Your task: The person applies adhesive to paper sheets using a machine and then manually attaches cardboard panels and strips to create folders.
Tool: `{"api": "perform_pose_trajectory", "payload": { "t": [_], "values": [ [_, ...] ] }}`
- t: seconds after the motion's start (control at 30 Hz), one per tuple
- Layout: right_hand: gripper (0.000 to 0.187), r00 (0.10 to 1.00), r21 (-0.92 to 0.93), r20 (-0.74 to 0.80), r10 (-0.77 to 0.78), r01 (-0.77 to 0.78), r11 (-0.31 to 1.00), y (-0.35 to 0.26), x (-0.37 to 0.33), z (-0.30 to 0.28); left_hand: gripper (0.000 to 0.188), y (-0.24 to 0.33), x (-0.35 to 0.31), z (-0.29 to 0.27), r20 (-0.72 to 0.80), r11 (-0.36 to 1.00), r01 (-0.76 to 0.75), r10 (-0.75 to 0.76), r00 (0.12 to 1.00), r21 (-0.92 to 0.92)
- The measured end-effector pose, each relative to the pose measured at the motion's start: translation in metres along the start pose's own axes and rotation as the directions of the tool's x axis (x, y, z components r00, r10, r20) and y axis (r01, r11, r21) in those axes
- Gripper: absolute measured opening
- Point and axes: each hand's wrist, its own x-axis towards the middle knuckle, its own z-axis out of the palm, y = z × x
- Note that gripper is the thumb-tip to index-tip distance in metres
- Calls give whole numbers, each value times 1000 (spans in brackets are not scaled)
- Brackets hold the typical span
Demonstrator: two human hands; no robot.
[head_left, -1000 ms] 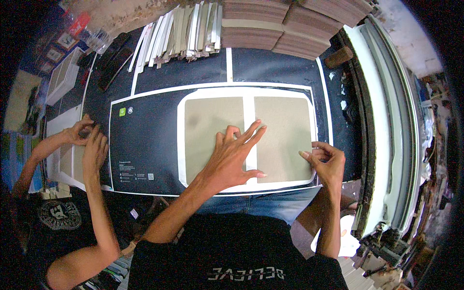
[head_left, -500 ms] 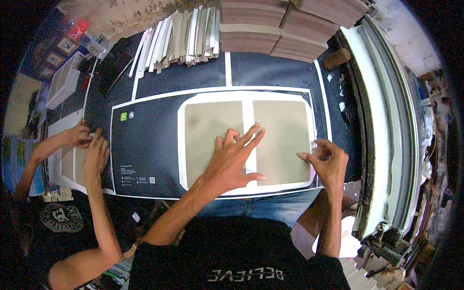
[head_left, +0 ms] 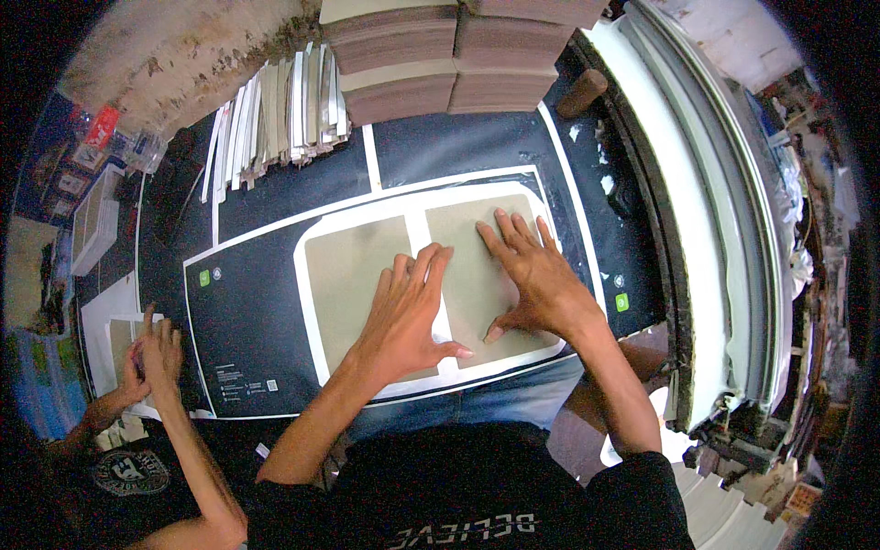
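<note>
Two grey-brown boards lie side by side on a white sheet (head_left: pixel 313 316) with rounded corners, and a white strip shows between them. My left hand (head_left: pixel 396 321) rests across the right part of the left board (head_left: pixel 344 284). Its fingers point away from me and its thumb stretches to the right over the white strip. My right hand (head_left: pixel 543 286) lies flat with spread fingers on the right board (head_left: pixel 466 316). I see nothing held in either hand. Part of each board is hidden under the hands.
At the back stand a bundle of white and grey strips (head_left: pixel 280 115) and stacked brown boards (head_left: pixel 394 87). A long white and grey machine (head_left: pixel 678 211) runs down the right side. At the left, a co-worker's hands (head_left: pixel 156 357) work over another board on the black table top (head_left: pixel 247 312).
My right hand has moved left from the board's right edge, opened from a pinch, and spread onto the right board. My left hand stays near the middle strip. The view has shifted.
</note>
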Motion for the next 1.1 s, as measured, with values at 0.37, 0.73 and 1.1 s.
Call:
{"api": "perform_pose_trajectory", "payload": {
  "t": [0.37,0.73,1.1],
  "values": [
    [142,997,-2,70,35,-35,999,-11,7,-7,132,-6,4,0,15,1000,0,0,1000,9],
    [158,982,21,188,26,-30,999,-21,11,-7,128,-5,4,2,-24,997,-38,39,999,72],
    [165,967,-51,237,88,-78,996,-27,13,-4,21,-126,24,-91,-700,960,174,-280,657,-220]
  ]
}}
